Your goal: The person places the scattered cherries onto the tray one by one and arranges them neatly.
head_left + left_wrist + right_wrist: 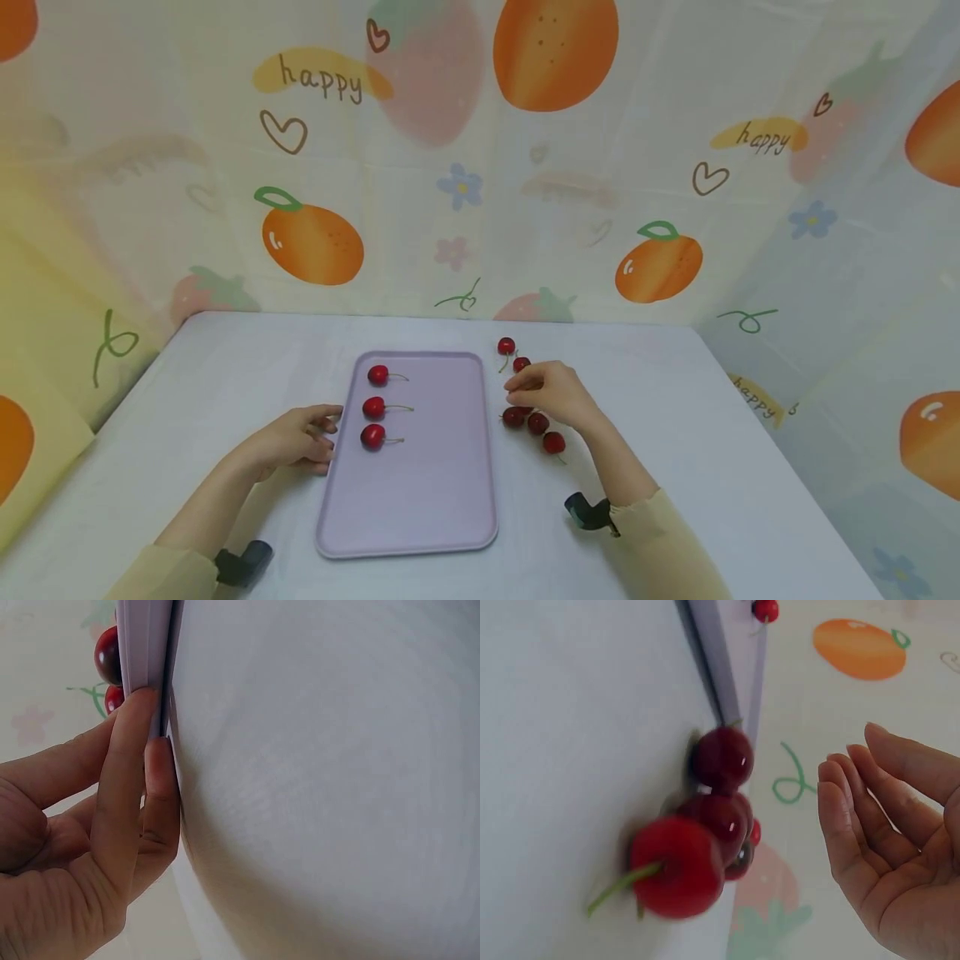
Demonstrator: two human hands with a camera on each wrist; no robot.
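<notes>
A lilac tray point(420, 508) lies on the white table, with three red cherries in a column along its left side: an upper one point(378, 376), a middle one point(373, 407) and a lower one point(372, 437), stems pointing right. My left hand point(296, 437) rests at the tray's left edge; in the left wrist view its fingertips point(142, 701) touch the outer rim. Over loose cherries right of the tray hovers my right hand point(551, 392), holding nothing, its thumb and fingers apart in the right wrist view. Below it lie dark cherries point(537, 423) and a brighter one point(679, 866), some partly hidden.
Behind the hand, another cherry point(506, 345) lies near the table's back edge. A printed fruit curtain point(465, 217) hangs behind and beside the table. Each wrist wears a dark camera, seen at the left strap point(243, 564) and right strap point(588, 511).
</notes>
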